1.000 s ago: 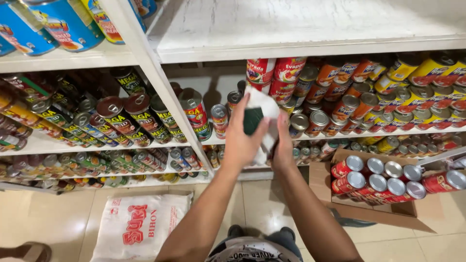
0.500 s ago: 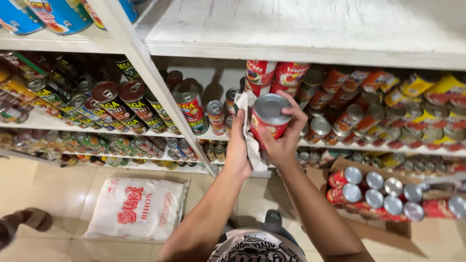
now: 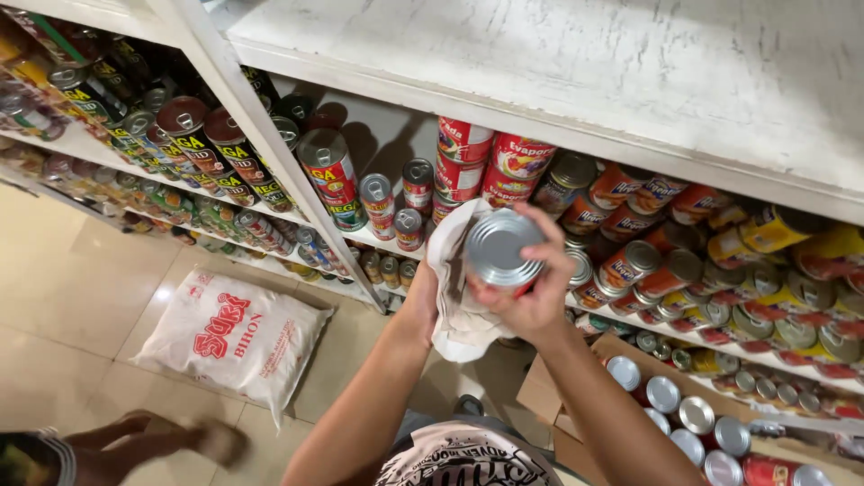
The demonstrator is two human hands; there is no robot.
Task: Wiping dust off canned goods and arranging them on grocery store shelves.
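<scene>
One can (image 3: 500, 252) is being held in front of the shelving, and it is sitting in the right hand (image 3: 531, 292), whose fingers are curling round its side in a closed grip. The can is tilting so that its plain silver end is facing up toward the camera, its long axis running from that end down and away toward the shelf behind it. The left hand (image 3: 423, 301) is pressing one white cloth (image 3: 454, 301) against the can's left side; the hand is mostly hiding behind the cloth, so how far its fingers are closing cannot be told. Two forearms are rising from the bottom edge. Beyond the can, rows of tins are crowding the middle shelf (image 3: 630, 310), too many to count. One open cardboard box (image 3: 576, 396) of silver-topped cans is sitting under the shelf's front edge, and one white sack (image 3: 229, 337) is lying on the tiled floor (image 3: 63, 288).
</scene>
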